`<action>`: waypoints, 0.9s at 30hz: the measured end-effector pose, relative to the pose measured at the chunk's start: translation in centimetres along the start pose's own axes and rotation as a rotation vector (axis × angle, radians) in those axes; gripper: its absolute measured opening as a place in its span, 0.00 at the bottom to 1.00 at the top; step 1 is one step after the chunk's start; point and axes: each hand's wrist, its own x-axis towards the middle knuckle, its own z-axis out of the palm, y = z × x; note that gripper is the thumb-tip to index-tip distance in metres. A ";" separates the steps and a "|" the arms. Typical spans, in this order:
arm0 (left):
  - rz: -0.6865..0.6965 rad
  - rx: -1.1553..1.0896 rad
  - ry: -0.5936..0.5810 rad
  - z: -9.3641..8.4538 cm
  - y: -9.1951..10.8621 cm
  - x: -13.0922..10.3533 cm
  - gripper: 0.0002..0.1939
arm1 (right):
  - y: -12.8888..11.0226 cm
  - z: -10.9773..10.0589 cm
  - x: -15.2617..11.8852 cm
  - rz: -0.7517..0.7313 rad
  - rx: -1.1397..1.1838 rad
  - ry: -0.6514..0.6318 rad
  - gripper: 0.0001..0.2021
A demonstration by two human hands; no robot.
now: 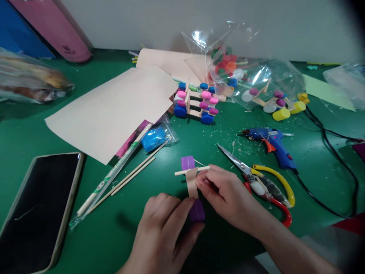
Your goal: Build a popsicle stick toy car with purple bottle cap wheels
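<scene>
A small piece of craftwork sits between my hands: a tan strip [192,185] with a purple cap [188,163] at its far end and another purple cap [197,211] at its near end. Across the far part of the strip lies a short wooden stick [180,173]. My left hand [162,232] is closed on the near end, fingertips at the strip and thumb by the near cap. My right hand [228,192] pinches beside the strip, just under the stick's right end; its fingertips partly hide what they grip.
Scissors [242,167] and a blue glue gun [269,137] with its cord lie right. Behind stand small wheeled models [196,101] and clear bags [256,76]. Left are paper [111,106], thin sticks [131,177], a wrapped straw [114,171], a phone [40,209] and a pink bottle [59,30].
</scene>
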 end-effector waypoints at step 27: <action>-0.087 -0.128 -0.104 -0.3 -0.1 1.0 0.16 | -0.1 0.0 0.2 0.016 -0.067 -0.004 0.12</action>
